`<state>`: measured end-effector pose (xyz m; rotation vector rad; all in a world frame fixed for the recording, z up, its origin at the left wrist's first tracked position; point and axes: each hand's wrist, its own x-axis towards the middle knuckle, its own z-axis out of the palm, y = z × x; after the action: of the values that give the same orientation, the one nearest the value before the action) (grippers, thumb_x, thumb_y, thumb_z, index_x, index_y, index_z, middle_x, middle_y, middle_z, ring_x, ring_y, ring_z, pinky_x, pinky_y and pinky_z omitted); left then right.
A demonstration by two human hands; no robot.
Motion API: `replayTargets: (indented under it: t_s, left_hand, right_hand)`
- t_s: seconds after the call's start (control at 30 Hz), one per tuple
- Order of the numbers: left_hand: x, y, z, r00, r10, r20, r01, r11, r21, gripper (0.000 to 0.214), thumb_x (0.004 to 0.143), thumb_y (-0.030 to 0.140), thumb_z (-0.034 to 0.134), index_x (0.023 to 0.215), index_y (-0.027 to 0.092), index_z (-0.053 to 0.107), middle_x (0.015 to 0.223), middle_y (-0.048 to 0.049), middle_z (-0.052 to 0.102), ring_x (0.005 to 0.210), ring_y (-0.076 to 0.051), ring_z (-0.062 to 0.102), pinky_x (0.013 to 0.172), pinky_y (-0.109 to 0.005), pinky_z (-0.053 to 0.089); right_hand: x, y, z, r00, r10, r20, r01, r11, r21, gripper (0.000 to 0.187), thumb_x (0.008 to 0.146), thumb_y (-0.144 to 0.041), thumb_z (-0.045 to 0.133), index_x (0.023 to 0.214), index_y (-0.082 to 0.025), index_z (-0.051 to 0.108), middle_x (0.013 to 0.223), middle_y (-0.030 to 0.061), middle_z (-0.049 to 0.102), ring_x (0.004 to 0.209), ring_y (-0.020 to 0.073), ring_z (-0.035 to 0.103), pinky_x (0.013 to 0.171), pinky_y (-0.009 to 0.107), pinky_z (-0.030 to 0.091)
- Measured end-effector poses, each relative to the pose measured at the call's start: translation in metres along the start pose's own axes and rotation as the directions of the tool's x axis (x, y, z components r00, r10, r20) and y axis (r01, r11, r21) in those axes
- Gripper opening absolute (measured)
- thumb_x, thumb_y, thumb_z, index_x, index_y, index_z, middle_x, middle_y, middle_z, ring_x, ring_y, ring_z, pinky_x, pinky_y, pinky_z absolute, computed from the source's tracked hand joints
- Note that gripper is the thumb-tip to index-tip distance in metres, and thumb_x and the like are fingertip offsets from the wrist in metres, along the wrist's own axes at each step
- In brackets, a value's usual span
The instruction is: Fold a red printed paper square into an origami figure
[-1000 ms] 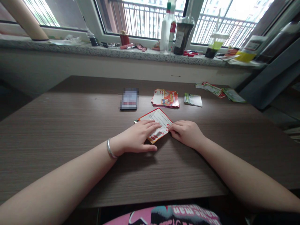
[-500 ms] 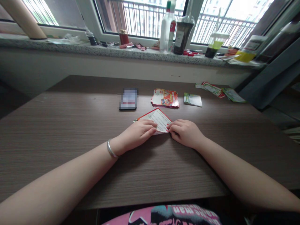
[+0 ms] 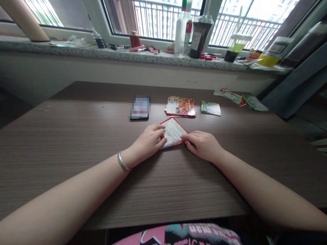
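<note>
Between my hands, a printed paper sheet (image 3: 174, 131) with a red edge lies on the brown table, folded so that one corner points away from me. My left hand (image 3: 151, 139), with a silver bangle at the wrist, is curled over the sheet's left side, thumb and fingers on the paper. At its right corner, my right hand (image 3: 200, 143) pinches the edge between thumb and fingers. A stack of red and orange printed sheets (image 3: 180, 107) lies just beyond.
A phone (image 3: 140, 108) with a blurred screen lies left of the stack. To the right are a small pile of cards (image 3: 211, 108) and green-red paper strips (image 3: 233, 97). A bottle (image 3: 181, 34) and a dark lidded cup (image 3: 199, 38) stand on the windowsill.
My left hand has shifted slightly left and its fingers have curled more. More of the sheet's lower edge shows, while its left tip is now hidden. My right hand stays at the right corner.
</note>
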<state>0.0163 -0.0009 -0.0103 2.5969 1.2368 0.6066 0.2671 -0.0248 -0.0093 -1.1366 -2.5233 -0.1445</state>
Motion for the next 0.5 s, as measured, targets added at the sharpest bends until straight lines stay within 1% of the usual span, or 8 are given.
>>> replayTargets:
  t_s: [0.1,0.23,0.43,0.5]
  left_hand:
    - [0.0013,-0.0019,0.0011,1.0,-0.023,0.008,0.023,1.0,0.018,0.02,0.091,0.027,0.053,0.079,0.015,0.064,0.124,-0.0133,0.063,0.117,-0.026,0.057,0.105,-0.043,0.046]
    - [0.0031,-0.004,0.0014,1.0,-0.024,-0.006,0.024,0.999,0.046,0.018,0.091,0.027,0.054,0.083,0.014,0.065,0.118,-0.0134,0.066,0.11,-0.025,0.061,0.1,-0.042,0.049]
    - [0.0052,-0.007,0.0011,1.0,-0.005,-0.02,0.007,0.996,0.09,0.012,0.089,0.022,0.057,0.084,0.013,0.063,0.107,-0.013,0.068,0.099,-0.025,0.064,0.09,-0.039,0.053]
    - [0.0057,-0.0079,0.0017,1.0,0.0,-0.021,0.002,0.994,0.109,0.01,0.089,0.021,0.058,0.085,0.013,0.063,0.103,-0.0126,0.068,0.097,-0.025,0.064,0.088,-0.038,0.052]
  right_hand:
    - [-0.0011,0.0019,0.0015,1.0,-0.014,0.009,0.014,1.0,0.012,0.026,0.095,-0.025,0.049,0.114,-0.023,0.067,0.094,0.0042,0.074,0.083,0.0173,0.067,0.072,0.028,0.047]
    - [-0.0001,0.0038,0.0019,0.996,-0.083,0.02,0.083,0.996,0.006,0.028,0.095,-0.025,0.05,0.117,-0.027,0.067,0.101,0.0015,0.074,0.087,0.0178,0.064,0.073,0.029,0.047]
    - [0.0047,0.0028,0.0032,0.989,-0.132,0.061,0.134,0.991,-0.019,0.03,0.096,-0.021,0.048,0.118,-0.024,0.068,0.112,0.0043,0.071,0.09,0.02,0.059,0.078,0.032,0.047]
    - [0.0058,0.0028,0.0043,0.987,-0.15,0.061,0.152,0.988,-0.019,0.03,0.095,-0.02,0.048,0.117,-0.023,0.069,0.112,0.0053,0.07,0.09,0.0204,0.058,0.078,0.033,0.048]
